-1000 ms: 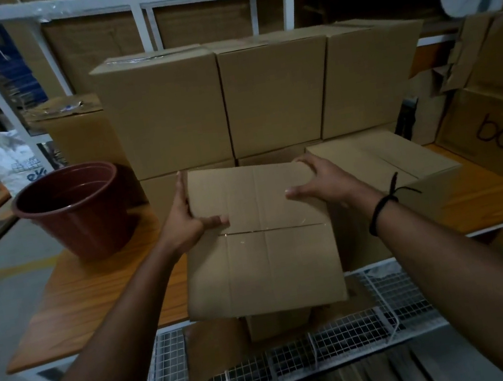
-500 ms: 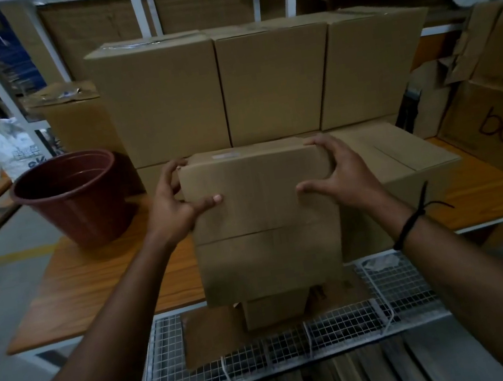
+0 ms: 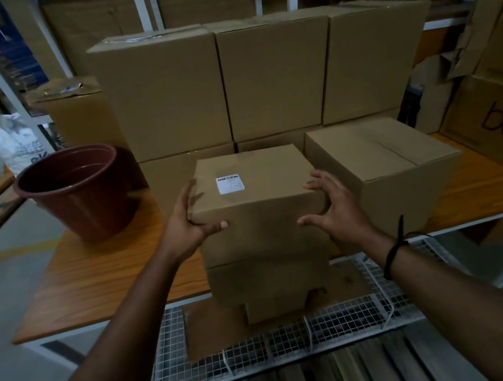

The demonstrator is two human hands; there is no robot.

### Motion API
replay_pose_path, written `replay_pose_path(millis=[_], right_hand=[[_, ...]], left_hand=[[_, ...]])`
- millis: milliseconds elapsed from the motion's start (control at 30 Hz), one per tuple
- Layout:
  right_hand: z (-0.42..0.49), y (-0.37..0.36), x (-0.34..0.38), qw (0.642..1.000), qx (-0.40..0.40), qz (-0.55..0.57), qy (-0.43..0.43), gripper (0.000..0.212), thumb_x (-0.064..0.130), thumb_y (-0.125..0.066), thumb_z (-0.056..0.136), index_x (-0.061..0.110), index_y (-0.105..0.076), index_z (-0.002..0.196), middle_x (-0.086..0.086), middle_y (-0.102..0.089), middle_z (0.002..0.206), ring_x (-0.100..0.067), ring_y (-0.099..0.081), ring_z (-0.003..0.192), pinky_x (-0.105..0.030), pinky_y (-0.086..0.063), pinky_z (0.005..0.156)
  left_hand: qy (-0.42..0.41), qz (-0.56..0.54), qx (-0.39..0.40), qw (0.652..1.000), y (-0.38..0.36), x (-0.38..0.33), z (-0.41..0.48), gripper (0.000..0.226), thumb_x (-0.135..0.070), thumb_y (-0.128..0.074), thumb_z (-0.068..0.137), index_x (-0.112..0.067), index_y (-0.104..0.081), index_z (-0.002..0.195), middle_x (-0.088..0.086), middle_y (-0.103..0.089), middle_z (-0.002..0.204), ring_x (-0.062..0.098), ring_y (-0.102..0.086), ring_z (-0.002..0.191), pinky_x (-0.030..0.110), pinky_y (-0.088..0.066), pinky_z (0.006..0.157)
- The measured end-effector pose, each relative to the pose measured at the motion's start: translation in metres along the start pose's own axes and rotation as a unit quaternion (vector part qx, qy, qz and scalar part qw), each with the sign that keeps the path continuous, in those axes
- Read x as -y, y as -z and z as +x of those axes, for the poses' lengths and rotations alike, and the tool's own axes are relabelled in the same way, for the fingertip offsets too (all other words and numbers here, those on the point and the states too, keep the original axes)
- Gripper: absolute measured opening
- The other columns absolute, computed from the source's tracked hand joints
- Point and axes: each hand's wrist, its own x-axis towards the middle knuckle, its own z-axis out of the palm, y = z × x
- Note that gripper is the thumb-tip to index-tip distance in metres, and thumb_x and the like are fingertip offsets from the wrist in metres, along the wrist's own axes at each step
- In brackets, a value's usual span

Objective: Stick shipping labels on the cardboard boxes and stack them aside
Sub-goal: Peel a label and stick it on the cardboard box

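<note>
— Any writing to read?
— One white label [image 3: 230, 184] on top of the held box [image 3: 261, 221], left of centre. It has a dark bar across it, and the print is too small to read. The carton [image 3: 495, 127] at far right shows "boA", cut off by the frame. The white sack [image 3: 12, 141] has blue print I can't make out.
— Counts?
— Three back-row boxes [image 3: 276, 79] side by side (more beneath, partly hidden), one side box [image 3: 380, 164] just right of the held box, and one brown pot [image 3: 81, 196].
— Hands?
— The left hand [image 3: 184, 229] grips the left front corner, thumb on the front face. The right hand [image 3: 338, 213] is spread wide at the right corner; I cannot tell whether it touches.
— Room?
— The held box reaches past the front edge of the table [image 3: 103, 277], above the wire tray [image 3: 345, 323]. There is bare wood toward the pot and only a narrow gap on the right.
</note>
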Motion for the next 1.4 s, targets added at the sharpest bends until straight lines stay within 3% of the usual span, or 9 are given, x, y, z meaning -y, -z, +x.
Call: replay_pose_path(millis=[133,267,367,633,800,900,1033,1267,1400], right_hand=[[-0.004,-0.003,-0.005,1.000,0.028,-0.008,0.004,0.058,0.030,-0.087,0.067,0.024,-0.057,0.117,0.003,-0.038,0.148,-0.013,-0.037,0.134,-0.038,-0.038,0.110],[0.008,0.001,0.003,0.995,0.050,0.073,-0.041,0.051,0.049,-0.074,0.075,0.033,-0.053,0.119,0.007,-0.034,0.149,-0.013,-0.042,0.129,-0.027,-0.043,0.094],[0.025,-0.001,0.007,0.993,0.065,0.063,-0.077,0.056,0.043,-0.068,0.086,0.031,-0.048,0.137,0.003,-0.029,0.155,-0.017,-0.034,0.138,-0.031,-0.038,0.102],[0.046,-0.018,0.024,0.988,0.123,-0.047,-0.087,0.069,0.041,-0.075,0.080,0.034,-0.044,0.142,0.001,-0.033,0.153,-0.022,-0.033,0.138,-0.045,-0.036,0.110],[0.060,-0.015,0.039,0.964,0.177,-0.182,-0.075,0.065,0.044,-0.071,0.082,0.045,-0.042,0.140,0.006,-0.030,0.154,-0.026,-0.022,0.141,-0.052,-0.023,0.114],[0.078,-0.025,0.058,0.953,0.236,-0.188,-0.012,0.055,0.034,-0.070,0.085,0.046,-0.050,0.134,0.006,-0.042,0.143,-0.022,-0.032,0.132,-0.043,-0.027,0.110],[0.097,-0.067,0.087,0.939,0.312,-0.141,0.029,0.046,0.033,-0.063,0.090,0.039,-0.053,0.134,0.004,-0.054,0.116,-0.018,-0.049,0.109,-0.034,-0.041,0.094],[0.124,-0.086,0.098,0.944,0.313,-0.101,-0.029,0.054,0.029,-0.081,0.075,0.028,-0.056,0.123,0.003,-0.061,0.093,-0.016,-0.059,0.084,-0.027,-0.043,0.066],[0.127,-0.091,0.091,0.951,0.285,-0.102,-0.056,0.050,0.033,-0.086,0.067,0.027,-0.057,0.108,0.006,-0.060,0.085,-0.014,-0.057,0.078,-0.031,-0.042,0.065]], left_hand=[[0.013,0.065,0.016,0.998,0.004,0.007,0.001,0.083,-0.026,-0.087,0.068,-0.025,-0.048,0.141,0.006,-0.045,0.142,0.019,-0.050,0.117,0.033,-0.054,0.086],[0.001,0.089,-0.003,0.996,0.001,0.016,-0.007,0.080,-0.022,-0.087,0.069,-0.022,-0.050,0.140,0.006,-0.047,0.142,0.011,-0.047,0.111,0.010,-0.046,0.069],[-0.010,0.095,-0.008,0.995,-0.001,0.022,-0.013,0.081,-0.022,-0.088,0.068,-0.020,-0.050,0.139,0.007,-0.048,0.141,0.010,-0.048,0.110,0.009,-0.046,0.070],[-0.063,0.097,-0.028,0.993,0.024,0.041,-0.022,0.072,-0.057,-0.077,0.072,-0.016,-0.061,0.130,0.006,-0.059,0.131,0.021,-0.060,0.112,0.034,-0.059,0.082],[-0.049,0.111,-0.036,0.992,0.037,0.036,-0.005,0.078,-0.074,-0.053,0.071,-0.023,-0.061,0.129,0.005,-0.053,0.135,0.023,-0.057,0.113,0.042,-0.056,0.084],[-0.042,0.140,0.001,0.989,0.043,0.035,0.011,0.072,-0.066,-0.063,0.080,-0.027,-0.052,0.140,0.001,-0.033,0.154,0.021,-0.035,0.136,0.040,-0.039,0.101],[-0.065,0.148,0.018,0.987,0.046,0.039,0.020,0.058,-0.041,-0.070,0.086,-0.025,-0.052,0.139,-0.007,-0.033,0.156,0.001,-0.026,0.130,0.035,-0.029,0.104],[-0.093,0.254,0.013,0.963,0.052,0.043,0.032,0.064,-0.068,-0.058,0.081,-0.031,-0.056,0.134,-0.010,-0.042,0.149,0.016,-0.033,0.135,0.042,-0.034,0.100],[-0.109,0.314,0.059,0.941,0.050,0.044,0.039,0.073,-0.082,-0.035,0.074,-0.046,-0.046,0.137,-0.004,-0.036,0.147,0.022,-0.029,0.131,0.043,-0.032,0.098]])
